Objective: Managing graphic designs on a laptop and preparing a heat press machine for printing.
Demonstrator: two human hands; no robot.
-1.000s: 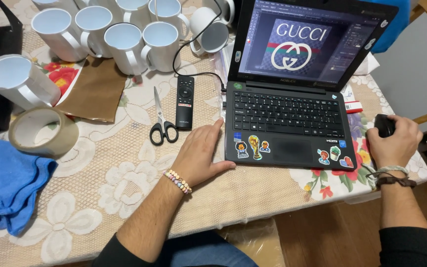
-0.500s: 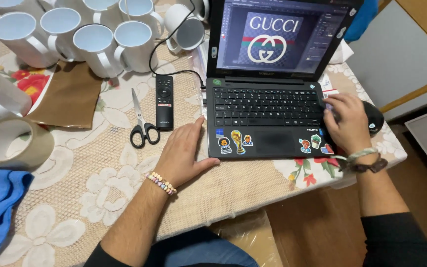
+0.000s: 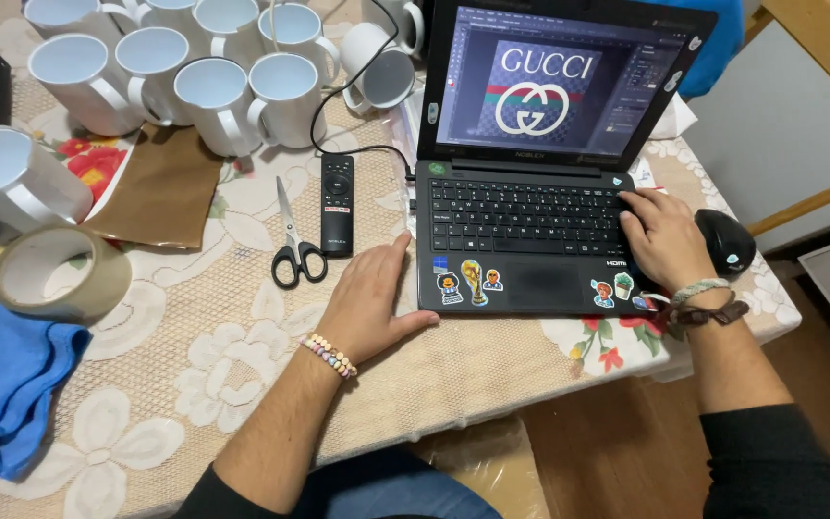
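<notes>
Since the frame one second back, right hand (image 3: 663,237) has left the black mouse (image 3: 725,240) and come onto the right end of the laptop (image 3: 530,231) keyboard; half a second back it was already there. Left hand (image 3: 369,303) unchanged in place.

Right hand: fingers loosely curled, tips on the keys, gripping nothing. Mouse lies just beside it at the bench (image 3: 194,356) edge, untouched.
Left hand: open, palm flat on the lace cloth, thumb side touching the laptop's front left corner.

Laptop sits open on the bench, right of centre, lid upright, cable plugged into its left side.

Handling judgement: rigid shell, moderately heavy, hinge and screen fragile. Best held by the base at both sides, never by the lid; cable would tug.

Nearby: remote (image 3: 337,204), scissors (image 3: 293,240), white mugs (image 3: 223,91), tape roll (image 3: 55,272), blue cloth (image 3: 2,380).
</notes>
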